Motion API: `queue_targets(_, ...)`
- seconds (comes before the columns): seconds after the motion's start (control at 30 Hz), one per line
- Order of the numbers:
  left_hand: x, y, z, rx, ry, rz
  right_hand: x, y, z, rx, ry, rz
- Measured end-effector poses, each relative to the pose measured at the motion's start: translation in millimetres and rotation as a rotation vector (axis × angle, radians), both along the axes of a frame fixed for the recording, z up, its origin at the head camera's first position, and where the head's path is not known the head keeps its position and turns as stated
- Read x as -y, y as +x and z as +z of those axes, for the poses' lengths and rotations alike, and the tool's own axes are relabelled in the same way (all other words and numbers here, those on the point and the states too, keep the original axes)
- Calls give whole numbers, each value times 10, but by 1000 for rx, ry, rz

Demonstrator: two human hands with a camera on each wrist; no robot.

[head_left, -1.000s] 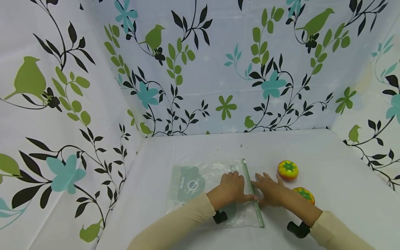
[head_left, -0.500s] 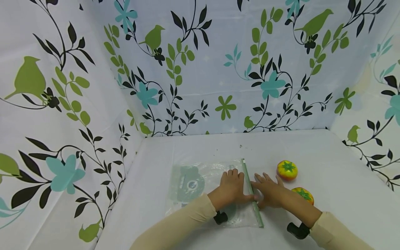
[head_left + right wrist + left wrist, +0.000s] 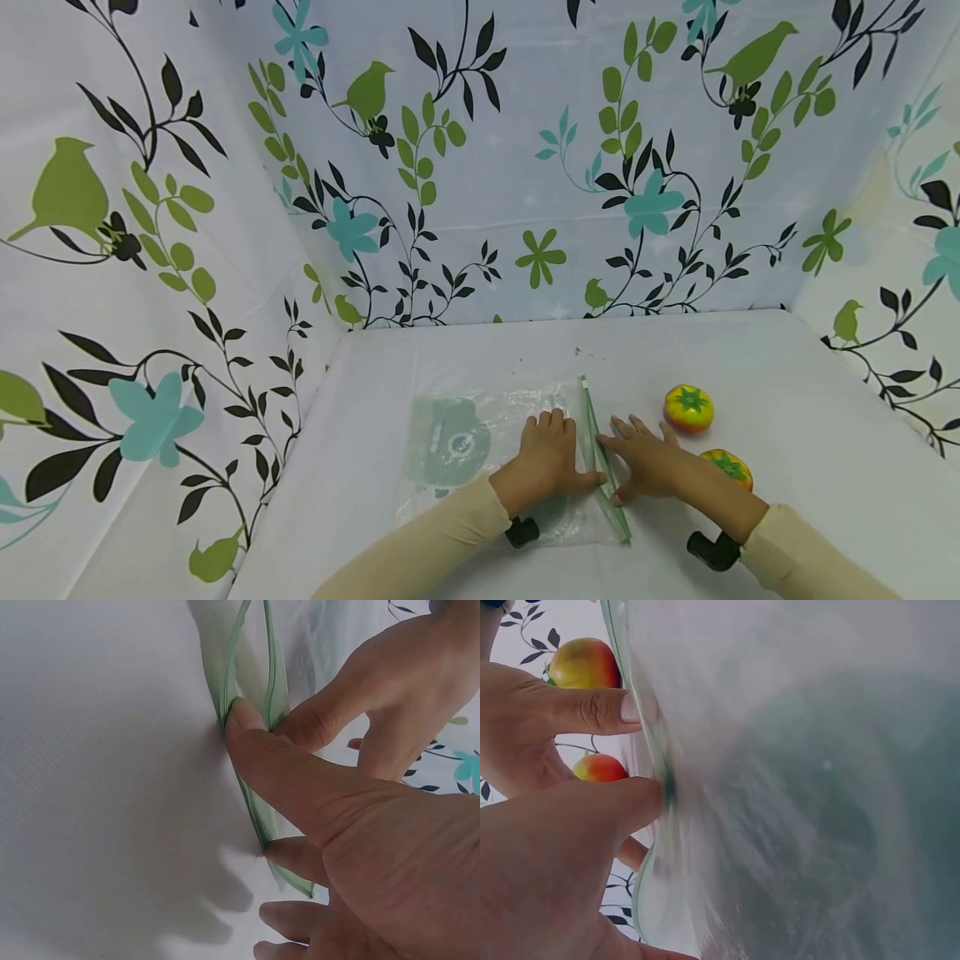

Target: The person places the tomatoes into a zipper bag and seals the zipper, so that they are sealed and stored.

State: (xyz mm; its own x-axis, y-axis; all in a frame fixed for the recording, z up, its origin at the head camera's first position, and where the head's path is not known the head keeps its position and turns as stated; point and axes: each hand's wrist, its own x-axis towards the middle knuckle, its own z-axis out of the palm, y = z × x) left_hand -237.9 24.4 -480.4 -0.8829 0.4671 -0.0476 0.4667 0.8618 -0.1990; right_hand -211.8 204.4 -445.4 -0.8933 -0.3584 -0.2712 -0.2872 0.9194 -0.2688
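A clear zip-top plastic bag (image 3: 510,400) with a blue-green print and a green zip edge (image 3: 590,417) lies on the white table. My left hand (image 3: 546,457) rests on it, fingers outstretched, its thumb against the near side of the mouth; the left wrist view shows this thumb (image 3: 630,802) pressing the rim. My right hand (image 3: 648,458) touches the other side, fingers spread. In the right wrist view its thumb (image 3: 259,754) and a lower finger touch the outer green strip (image 3: 231,660), which stands apart from the inner strip (image 3: 270,652).
Two red-yellow toy fruits with green tops sit right of the bag: one fruit (image 3: 689,408) behind, the other fruit (image 3: 727,468) partly behind the right forearm. A patterned curtain (image 3: 465,167) surrounds the table (image 3: 360,467) at the back and sides.
The two green edges of the bag's mouth, together before, now stand apart. My left hand has shifted slightly left; my right hand has moved little. The fruits stay put.
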Motion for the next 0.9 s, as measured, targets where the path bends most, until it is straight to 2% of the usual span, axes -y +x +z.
queue_targets(0.17,55,22,26,13,-37,43,19,-8,9,3,7,-1)
queue_targets(0.27,108,45,99,34,-52,69,28,-16,17,7,21,-4)
queue_targets(0.5,249,68,182,80,-36,119,45,-21,62,23,47,5)
queue_targets(0.7,361,67,223,112,11,153,55,-17,91,15,57,17)
queue_targets(0.9,464,74,258,162,108,163,64,-6,102,15,47,25)
